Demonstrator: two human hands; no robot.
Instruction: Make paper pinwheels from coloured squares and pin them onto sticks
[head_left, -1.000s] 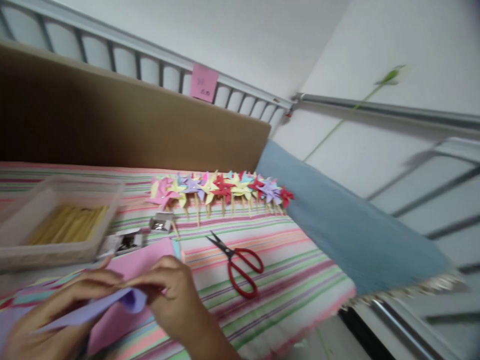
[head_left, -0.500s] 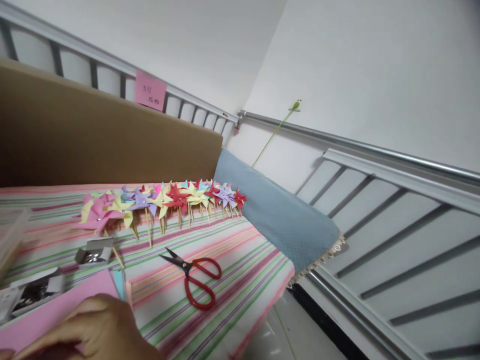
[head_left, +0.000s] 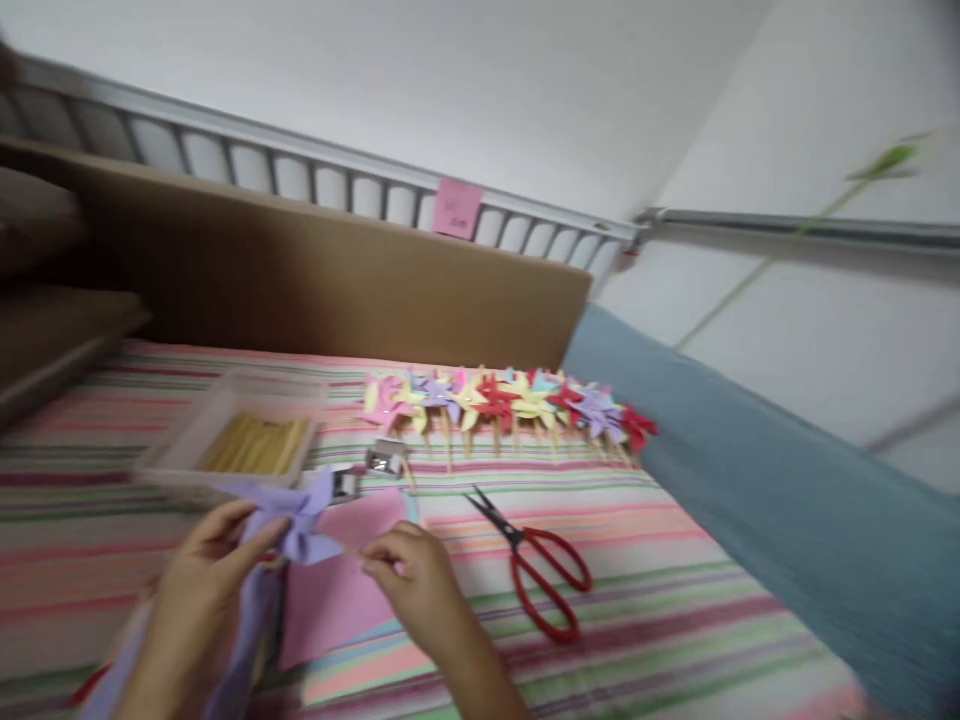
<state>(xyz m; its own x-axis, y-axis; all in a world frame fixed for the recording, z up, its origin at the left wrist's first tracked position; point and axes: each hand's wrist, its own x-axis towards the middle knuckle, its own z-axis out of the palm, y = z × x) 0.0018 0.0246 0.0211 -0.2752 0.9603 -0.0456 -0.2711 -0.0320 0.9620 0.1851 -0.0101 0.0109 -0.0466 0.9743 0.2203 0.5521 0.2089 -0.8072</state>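
Observation:
My left hand [head_left: 214,565] grips a purple paper pinwheel [head_left: 300,520] between thumb and fingers. To its right, my right hand [head_left: 416,575] is closed in a pinch on a thin, pale stick [head_left: 351,550] that runs towards the pinwheel; blur hides how the two meet. Below both hands lies a stack of coloured paper with a pink sheet [head_left: 330,610] on top. Red-handled scissors [head_left: 517,540] rest on the striped cloth, blades half apart, right of my right hand. More purple paper [head_left: 251,640] shows beneath my left wrist.
Finished pinwheels [head_left: 495,400] lie in a row at the back. A clear plastic box [head_left: 169,455] holds wooden sticks [head_left: 259,445]. Two small boxes of metal pieces, one a grey box [head_left: 386,458], sit behind the paper. Cardboard [head_left: 337,280] stands along the white railing [head_left: 330,190].
The view has swung left, bringing the stick box and both hands into sight. A purple pinwheel is now held between my hands; earlier one hand was over the pink paper.

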